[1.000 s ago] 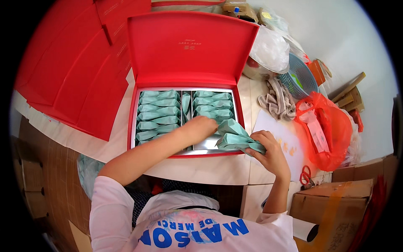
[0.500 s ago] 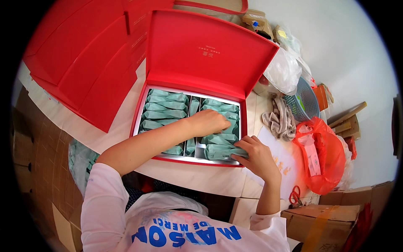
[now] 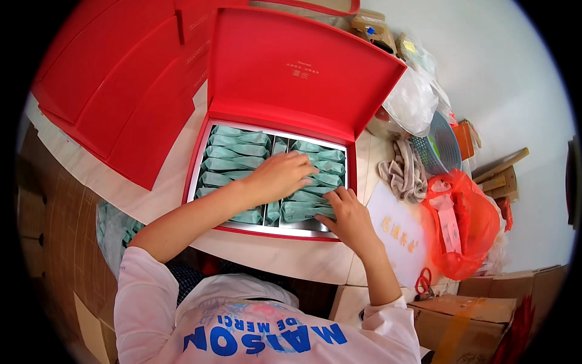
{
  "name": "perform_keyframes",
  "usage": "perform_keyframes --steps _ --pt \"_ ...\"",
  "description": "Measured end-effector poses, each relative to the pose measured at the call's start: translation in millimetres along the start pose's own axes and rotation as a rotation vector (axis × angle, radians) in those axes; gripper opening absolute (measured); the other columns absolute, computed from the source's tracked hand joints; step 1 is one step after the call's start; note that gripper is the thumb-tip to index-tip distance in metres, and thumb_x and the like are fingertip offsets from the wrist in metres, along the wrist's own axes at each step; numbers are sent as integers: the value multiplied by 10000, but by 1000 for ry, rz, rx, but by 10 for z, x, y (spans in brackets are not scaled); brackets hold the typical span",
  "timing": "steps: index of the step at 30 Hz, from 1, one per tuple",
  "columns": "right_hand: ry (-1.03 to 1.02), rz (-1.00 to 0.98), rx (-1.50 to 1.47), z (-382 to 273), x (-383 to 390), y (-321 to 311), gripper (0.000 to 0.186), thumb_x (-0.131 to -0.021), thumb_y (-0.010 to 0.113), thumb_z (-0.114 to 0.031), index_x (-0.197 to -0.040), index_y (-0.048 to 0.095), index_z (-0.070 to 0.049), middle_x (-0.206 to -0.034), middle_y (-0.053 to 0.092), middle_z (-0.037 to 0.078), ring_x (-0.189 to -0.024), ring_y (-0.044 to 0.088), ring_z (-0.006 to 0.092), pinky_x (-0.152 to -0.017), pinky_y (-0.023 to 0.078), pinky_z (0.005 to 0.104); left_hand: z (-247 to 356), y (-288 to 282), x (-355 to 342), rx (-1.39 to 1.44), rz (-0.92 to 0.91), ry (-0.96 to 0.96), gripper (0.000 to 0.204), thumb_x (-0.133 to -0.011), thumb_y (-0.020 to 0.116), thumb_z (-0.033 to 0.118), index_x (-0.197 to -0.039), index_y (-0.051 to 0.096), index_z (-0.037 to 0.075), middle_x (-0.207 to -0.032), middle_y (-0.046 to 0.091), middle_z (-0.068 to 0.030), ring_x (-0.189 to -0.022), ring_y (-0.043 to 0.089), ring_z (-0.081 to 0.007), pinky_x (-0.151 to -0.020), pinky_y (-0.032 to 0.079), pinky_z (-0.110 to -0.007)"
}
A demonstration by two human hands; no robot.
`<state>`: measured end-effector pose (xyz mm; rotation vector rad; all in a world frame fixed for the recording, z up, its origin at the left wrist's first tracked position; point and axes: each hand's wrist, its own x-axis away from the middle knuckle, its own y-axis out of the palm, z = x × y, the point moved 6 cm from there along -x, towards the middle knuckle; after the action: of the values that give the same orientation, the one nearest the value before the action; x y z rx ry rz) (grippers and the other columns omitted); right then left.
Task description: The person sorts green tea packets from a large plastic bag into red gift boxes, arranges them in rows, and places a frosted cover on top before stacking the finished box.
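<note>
A red gift box (image 3: 267, 231) stands with its lid raised on the table. Inside, rows of pale green wrapped packets (image 3: 235, 150) lie in silver-edged compartments, with a narrow middle strip between left and right. My left hand (image 3: 280, 176) reaches across that strip over the right-hand packets, fingers loosely bent and apart, nothing visible in them. My right hand (image 3: 351, 218) is at the near right, its thumb and fingers around the end of the nearest green packet (image 3: 303, 212). Bare silver compartment floor shows in front of that packet. My left forearm hides part of the left row.
Large red boxes or panels (image 3: 109, 91) stand at the left. Right of the box lie a grey cloth (image 3: 404, 173), a blue-grey plastic basket (image 3: 442, 142), a red plastic bag (image 3: 476, 221) and red scissors (image 3: 423, 280). Cardboard cartons (image 3: 467, 315) stand at the lower right.
My left hand has drawn back leftward from the right-hand packets. My right hand has moved left, and the nearest packet has shifted away from the box's front edge toward the row.
</note>
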<state>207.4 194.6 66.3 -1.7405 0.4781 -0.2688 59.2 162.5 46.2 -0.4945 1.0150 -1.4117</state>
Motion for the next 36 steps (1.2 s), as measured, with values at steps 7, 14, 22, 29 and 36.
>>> perform_keyframes --steps 7,14,22,29,36 --pt "67 139 76 49 119 -7 712 -609 825 -188 -1241 518 -72 -1136 490 167 -1037 492 325 -827 469 414 254 321 215 -102 -140 14 667 -912 485 478 -1351 400 -17 -1408 369 -189 -1353 276 -320 -1106 211 -479" --pt "12 198 -52 -41 17 -6 570 -794 705 -224 -1299 497 -60 -1360 411 216 -1241 394 390 -1009 354 456 273 169 551 -138 -32 -71 634 -915 490 455 -1364 401 16 -1431 354 -165 -1367 283 -291 -1113 194 -503" --pt "55 530 -292 -528 -92 58 222 -967 442 -101 -1062 580 45 -1027 604 140 -962 561 246 -871 429 335 93 -472 2172 340 779 -290 226 -869 566 94 -1090 611 84 -1062 580 -85 -999 553 -263 -891 425 -390" --pt "-537 14 -825 -3005 -359 1272 100 -870 523 -12 -906 612 15 -888 609 137 -851 584 278 -806 462 364 94 61 4709 215 1449 -1115 199 -860 542 -17 -1035 615 41 -935 588 -102 -831 585 -225 -710 469 -291" --pt "-163 -793 -890 -4140 -409 4295 217 -946 546 -171 -1100 561 -18 -995 615 78 -912 594 139 -803 463 260 375 1139 6550 -295 1002 -2024 497 -780 635 114 -1252 485 66 -1274 471 -157 -1260 369 -370 -1052 265 -508"
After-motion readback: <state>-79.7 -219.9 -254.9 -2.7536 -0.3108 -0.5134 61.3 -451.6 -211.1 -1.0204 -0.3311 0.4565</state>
